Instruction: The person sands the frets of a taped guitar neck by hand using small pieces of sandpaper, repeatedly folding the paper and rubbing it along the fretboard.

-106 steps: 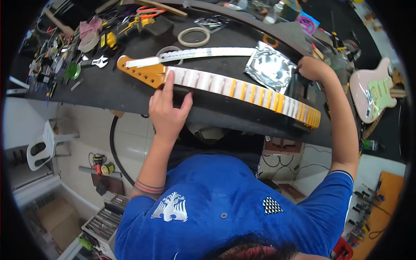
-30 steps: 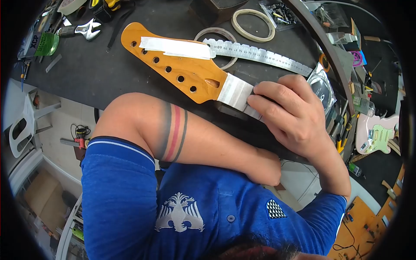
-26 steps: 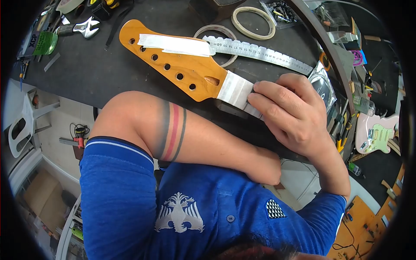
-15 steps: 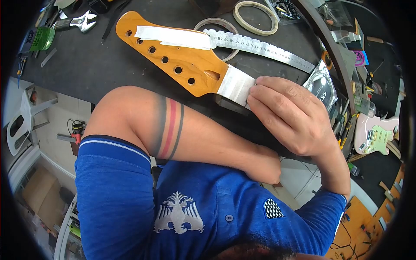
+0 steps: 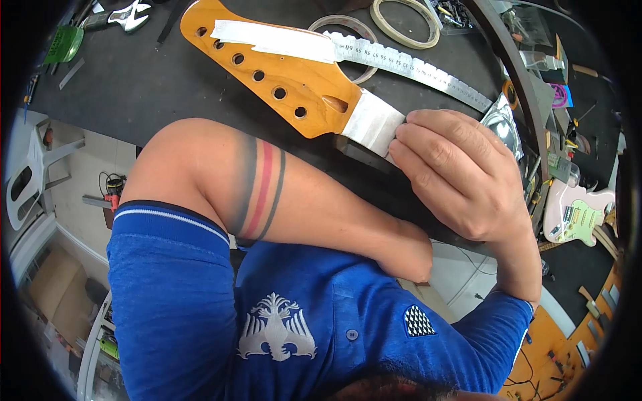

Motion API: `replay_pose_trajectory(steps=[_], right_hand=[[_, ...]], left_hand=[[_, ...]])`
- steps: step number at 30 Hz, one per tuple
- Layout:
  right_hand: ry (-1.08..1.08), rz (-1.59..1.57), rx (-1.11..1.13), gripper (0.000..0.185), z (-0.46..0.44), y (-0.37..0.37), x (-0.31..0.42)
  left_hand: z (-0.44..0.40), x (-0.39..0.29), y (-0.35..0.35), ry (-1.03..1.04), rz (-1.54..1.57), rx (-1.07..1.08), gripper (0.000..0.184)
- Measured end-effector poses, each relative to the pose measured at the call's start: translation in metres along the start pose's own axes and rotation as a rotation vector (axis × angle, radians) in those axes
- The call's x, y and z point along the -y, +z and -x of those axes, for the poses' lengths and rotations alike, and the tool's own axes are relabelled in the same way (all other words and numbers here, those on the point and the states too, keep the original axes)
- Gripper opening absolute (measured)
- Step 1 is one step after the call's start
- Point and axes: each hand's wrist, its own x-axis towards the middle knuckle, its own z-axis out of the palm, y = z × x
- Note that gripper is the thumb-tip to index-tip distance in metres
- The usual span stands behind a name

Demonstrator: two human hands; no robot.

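A guitar neck lies over the dark bench, its amber headstock [image 5: 267, 73] at upper centre with several peg holes and a strip of white tape [image 5: 281, 41] along its upper edge. White tape [image 5: 374, 121] also covers the start of the fretboard. My right hand [image 5: 461, 174] is over the taped fretboard, thumb side hidden, fingers bent together at its surface; what they pinch, if anything, is hidden. My left hand [image 5: 408, 252] is below the bench edge near my shirt, back side showing, its fingers out of sight under the neck side.
Behind the headstock lie a notched steel ruler [image 5: 414, 70] and tape rolls [image 5: 404, 23]. An adjustable wrench [image 5: 127, 17] and green container [image 5: 65, 45] are at upper left. A pink guitar body [image 5: 578, 212] lies at right. A curved dark bar [image 5: 518, 73] crosses the upper right.
Since the earliest frame, my left hand has left the fretboard's headstock end and dropped below the bench edge; my right hand has come onto the fretboard. Recently the headstock shifted slightly upward in view.
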Motion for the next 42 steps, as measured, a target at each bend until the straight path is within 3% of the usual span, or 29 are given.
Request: replay_pose_trajectory(steps=[5,9,13,18,19,20,21,22,24,27,29,32,42], right_hand=[[-0.021,-0.016,-0.009,0.041,-0.001,0.002,0.002],[-0.059,-0.014,-0.028,0.043,0.000,0.004,-0.007],[-0.059,-0.003,-0.020,0.043,0.002,0.003,0.000],[-0.095,-0.022,-0.035,0.045,0.002,0.008,0.001],[-0.075,-0.036,-0.038,0.045,0.002,0.008,-0.004],[-0.073,-0.037,-0.046,0.045,0.002,0.008,-0.005],[-0.071,-0.038,-0.055,0.044,0.003,0.009,-0.006],[-0.069,-0.040,-0.064,0.043,0.003,0.009,-0.007],[-0.072,-0.029,-0.078,0.037,0.002,0.009,-0.008],[-0.052,-0.038,-0.070,0.034,0.001,0.004,-0.006],[-0.051,0.003,-0.080,0.033,0.001,0.007,-0.004],[-0.064,0.033,-0.069,0.031,-0.003,0.008,-0.001],[-0.022,-0.002,0.019,0.040,0.002,-0.003,-0.006]], left_hand=[[0.006,-0.005,-0.007,-0.109,0.119,-0.016,0.040],[0.002,-0.006,-0.012,0.054,-0.133,0.100,0.041],[0.006,-0.003,0.000,-0.076,0.112,-0.067,0.033],[0.004,-0.012,0.004,0.138,-0.206,-0.056,0.019],[0.003,-0.038,-0.022,-0.047,-0.192,0.216,0.023],[0.006,-0.057,-0.038,-0.055,-0.267,0.327,0.018],[0.001,-0.071,-0.049,0.069,-0.452,0.597,0.019],[-0.001,-0.086,-0.057,0.049,-0.444,0.804,0.010],[0.106,-0.114,-0.112,-0.001,-0.441,0.169,0.009],[0.183,-0.129,-0.150,-0.282,-0.405,-0.594,0.010],[0.197,-0.111,-0.182,-0.424,-0.727,-0.879,0.014],[0.195,-0.072,-0.168,-0.494,-1.016,-0.918,0.017],[0.202,-0.050,-0.160,-0.509,-1.060,-0.981,0.010]])
